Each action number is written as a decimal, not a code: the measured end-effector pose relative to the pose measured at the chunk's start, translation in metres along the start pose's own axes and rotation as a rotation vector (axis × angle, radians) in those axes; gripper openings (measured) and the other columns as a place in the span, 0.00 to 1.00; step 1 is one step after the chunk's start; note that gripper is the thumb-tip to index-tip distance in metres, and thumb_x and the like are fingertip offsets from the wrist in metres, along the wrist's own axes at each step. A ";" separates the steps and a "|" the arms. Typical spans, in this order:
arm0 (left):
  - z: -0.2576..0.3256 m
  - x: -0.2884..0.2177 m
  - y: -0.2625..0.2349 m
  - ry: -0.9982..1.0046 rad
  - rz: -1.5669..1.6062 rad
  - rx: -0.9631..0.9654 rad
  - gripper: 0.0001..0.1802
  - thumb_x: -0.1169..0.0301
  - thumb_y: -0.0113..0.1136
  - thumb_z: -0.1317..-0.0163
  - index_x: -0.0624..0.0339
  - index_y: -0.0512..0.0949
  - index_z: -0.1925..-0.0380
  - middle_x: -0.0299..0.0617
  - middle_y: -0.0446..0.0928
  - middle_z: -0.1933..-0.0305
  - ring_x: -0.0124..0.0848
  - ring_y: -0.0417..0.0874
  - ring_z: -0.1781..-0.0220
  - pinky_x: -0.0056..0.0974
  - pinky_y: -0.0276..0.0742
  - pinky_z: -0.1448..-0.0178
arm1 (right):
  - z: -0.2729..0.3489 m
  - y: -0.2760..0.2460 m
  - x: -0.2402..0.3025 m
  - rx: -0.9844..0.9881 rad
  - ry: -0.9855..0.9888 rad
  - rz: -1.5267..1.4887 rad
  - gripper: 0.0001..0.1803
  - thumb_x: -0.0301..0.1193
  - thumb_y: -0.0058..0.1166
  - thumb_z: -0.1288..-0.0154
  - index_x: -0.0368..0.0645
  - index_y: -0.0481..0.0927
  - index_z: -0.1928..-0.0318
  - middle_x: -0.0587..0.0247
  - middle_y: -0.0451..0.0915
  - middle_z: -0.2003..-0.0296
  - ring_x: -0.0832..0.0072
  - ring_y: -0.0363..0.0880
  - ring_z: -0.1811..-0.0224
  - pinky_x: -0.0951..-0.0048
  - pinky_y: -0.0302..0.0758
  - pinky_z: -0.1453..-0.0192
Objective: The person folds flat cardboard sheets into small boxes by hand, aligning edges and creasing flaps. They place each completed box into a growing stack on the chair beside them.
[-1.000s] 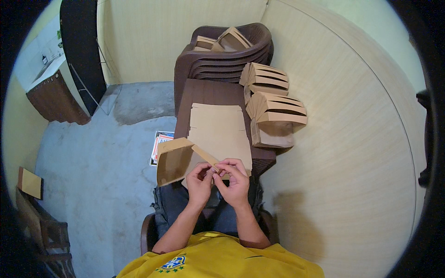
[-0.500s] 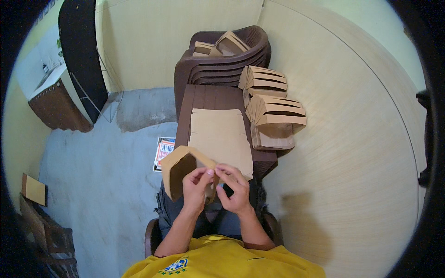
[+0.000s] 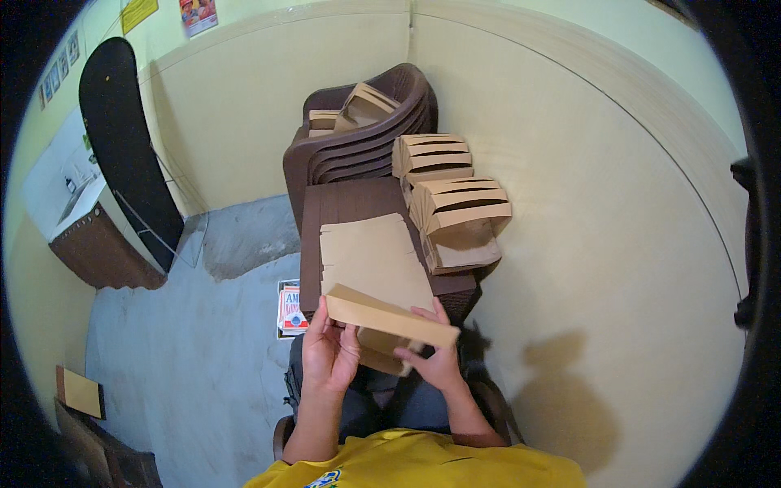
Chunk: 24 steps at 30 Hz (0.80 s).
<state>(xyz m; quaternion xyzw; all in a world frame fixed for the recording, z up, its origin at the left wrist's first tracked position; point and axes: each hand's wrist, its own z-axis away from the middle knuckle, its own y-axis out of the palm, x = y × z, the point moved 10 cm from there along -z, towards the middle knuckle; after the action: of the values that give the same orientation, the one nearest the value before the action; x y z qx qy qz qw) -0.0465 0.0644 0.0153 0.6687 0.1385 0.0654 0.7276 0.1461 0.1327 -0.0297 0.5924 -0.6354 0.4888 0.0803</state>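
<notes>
Holding a partly folded cardboard box [image 3: 390, 315] by the near edge of the brown surface [image 3: 354, 199], pinching its left end with the left hand [image 3: 331, 354], gripping its right end between thumb and fingers of the right hand [image 3: 437, 363]. Apparently done: folded boxes [image 3: 460, 218] along the surface's right edge, more on stacked chairs [image 3: 325, 149] beyond the far edge. Apparently left: this piece, plus flat cardboard [image 3: 370, 248] on the surface.

A bright yellow shirt [image 3: 439, 459] with a blue-and-white crest [image 3: 327, 478] (cropped by the lower edge) is worn with dark trousers [image 3: 355, 411], and both hands [image 3: 332, 358] are bare.
</notes>
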 end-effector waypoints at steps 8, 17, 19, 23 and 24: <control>-0.020 0.047 0.003 -0.064 -0.959 0.142 0.19 0.64 0.57 0.15 0.68 0.81 0.36 0.48 0.86 0.39 0.39 0.90 0.39 0.48 0.91 0.36 | -0.005 -0.128 -0.130 -0.635 0.619 -0.067 0.14 0.38 0.60 0.20 0.46 0.81 0.42 0.62 0.89 0.52 0.72 0.86 0.51 0.66 0.83 0.45; -0.130 0.082 0.031 0.460 -1.592 0.528 0.33 0.61 0.60 0.19 0.56 0.68 0.19 0.54 0.72 0.22 0.49 0.79 0.26 0.51 0.86 0.30 | -0.121 -0.164 -0.133 -0.395 0.349 0.099 0.19 0.17 0.52 0.31 0.35 0.88 0.43 0.50 0.92 0.55 0.59 0.91 0.50 0.59 0.84 0.41; -0.149 0.089 0.033 0.462 -1.554 0.541 0.29 0.59 0.56 0.17 0.59 0.71 0.23 0.55 0.75 0.28 0.48 0.83 0.33 0.48 0.88 0.37 | -0.134 -0.163 -0.121 -0.372 0.247 0.394 0.21 0.18 0.60 0.37 0.32 0.86 0.43 0.40 0.87 0.47 0.43 0.87 0.46 0.52 0.84 0.39; -0.168 0.082 0.040 0.639 -1.657 0.463 0.23 0.56 0.54 0.15 0.64 0.79 0.37 0.54 0.81 0.47 0.44 0.89 0.54 0.44 0.86 0.53 | -0.150 -0.174 -0.117 -0.514 0.072 0.407 0.19 0.19 0.65 0.40 0.30 0.83 0.47 0.38 0.84 0.44 0.38 0.85 0.44 0.48 0.84 0.38; -0.173 0.083 0.042 0.641 -1.695 0.461 0.22 0.56 0.53 0.14 0.66 0.80 0.41 0.53 0.82 0.51 0.44 0.88 0.59 0.44 0.85 0.56 | -0.148 -0.174 -0.107 -0.583 -0.073 0.462 0.17 0.19 0.64 0.40 0.31 0.83 0.49 0.40 0.84 0.46 0.39 0.85 0.45 0.47 0.84 0.38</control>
<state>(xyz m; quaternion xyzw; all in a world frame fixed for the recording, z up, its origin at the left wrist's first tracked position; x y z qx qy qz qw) -0.0139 0.2567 0.0362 0.4225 0.7836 -0.3346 0.3091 0.2509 0.3417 0.0646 0.4028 -0.8672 0.2712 0.1103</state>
